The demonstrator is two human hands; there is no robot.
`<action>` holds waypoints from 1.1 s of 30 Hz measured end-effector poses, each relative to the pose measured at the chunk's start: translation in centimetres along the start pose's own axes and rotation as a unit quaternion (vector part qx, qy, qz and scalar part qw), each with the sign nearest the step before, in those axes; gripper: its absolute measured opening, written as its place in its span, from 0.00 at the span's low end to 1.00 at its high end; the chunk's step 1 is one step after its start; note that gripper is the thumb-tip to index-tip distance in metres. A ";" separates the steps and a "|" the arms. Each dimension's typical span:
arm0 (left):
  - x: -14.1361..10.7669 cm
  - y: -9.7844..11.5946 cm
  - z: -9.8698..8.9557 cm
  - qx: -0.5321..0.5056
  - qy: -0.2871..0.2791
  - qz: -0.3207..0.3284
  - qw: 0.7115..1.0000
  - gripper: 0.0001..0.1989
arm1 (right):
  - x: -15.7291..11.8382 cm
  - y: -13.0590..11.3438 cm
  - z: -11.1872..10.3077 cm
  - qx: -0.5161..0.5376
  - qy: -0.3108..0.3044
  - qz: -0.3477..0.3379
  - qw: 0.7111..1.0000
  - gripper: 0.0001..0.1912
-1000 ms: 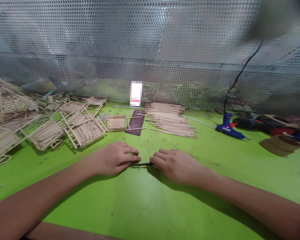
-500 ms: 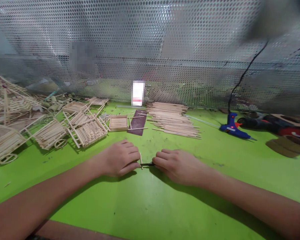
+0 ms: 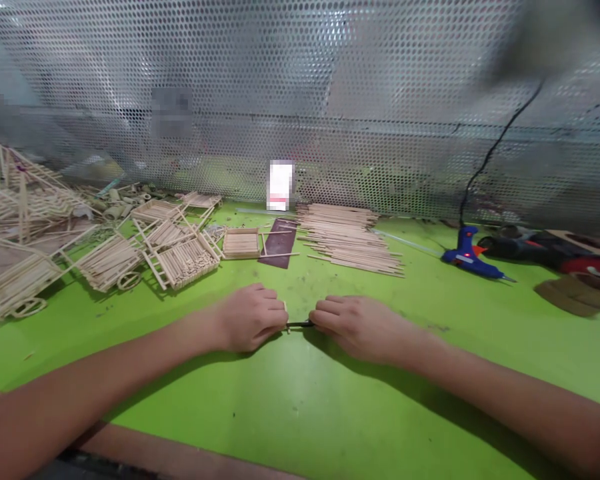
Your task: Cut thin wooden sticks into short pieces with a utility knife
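Observation:
My left hand rests on the green table, closed in a pinch on a short wooden stick; only the stick's ends show past the fingers. Opposite it, my right hand is closed around a thin dark blade, whose handle the fingers hide. The blade's tip reaches across the gap and meets the stick beside my left thumb. Beyond both hands lies a stack of thin wooden sticks. A small stick-built cart stands behind my left hand, its shafts over a dark flat sheet.
More stick carts crowd the left side of the table. A blue glue gun with a lit red light lies at the right, near a brown curved piece. A perforated metal screen stands along the back.
The view has shifted slightly. My left thumb and fingers have closed in further over the stick, hiding more of it. The blade stays against it.

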State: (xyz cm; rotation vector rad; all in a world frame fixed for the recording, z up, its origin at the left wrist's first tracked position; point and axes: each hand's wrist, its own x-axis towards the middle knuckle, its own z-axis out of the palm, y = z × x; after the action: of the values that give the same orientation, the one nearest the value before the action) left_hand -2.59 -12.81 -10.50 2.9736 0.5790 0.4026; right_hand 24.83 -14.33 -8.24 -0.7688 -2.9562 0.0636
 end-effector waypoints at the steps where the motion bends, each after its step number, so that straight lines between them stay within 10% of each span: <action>1: -0.1 0.0 -0.1 0.004 0.000 0.003 1.000 0.10 | 0.1 -0.1 0.0 0.003 -0.002 0.004 1.000 0.07; 33: -0.6 0.2 0.0 -0.073 0.019 -0.117 0.990 0.23 | 0.4 -0.5 0.9 -0.052 0.015 0.027 0.998 0.04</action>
State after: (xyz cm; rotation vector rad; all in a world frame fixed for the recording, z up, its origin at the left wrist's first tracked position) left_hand -3.09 -13.27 -10.58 2.7245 0.8522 0.4582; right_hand 24.13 -14.62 -9.11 -0.8553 -2.9290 -0.0972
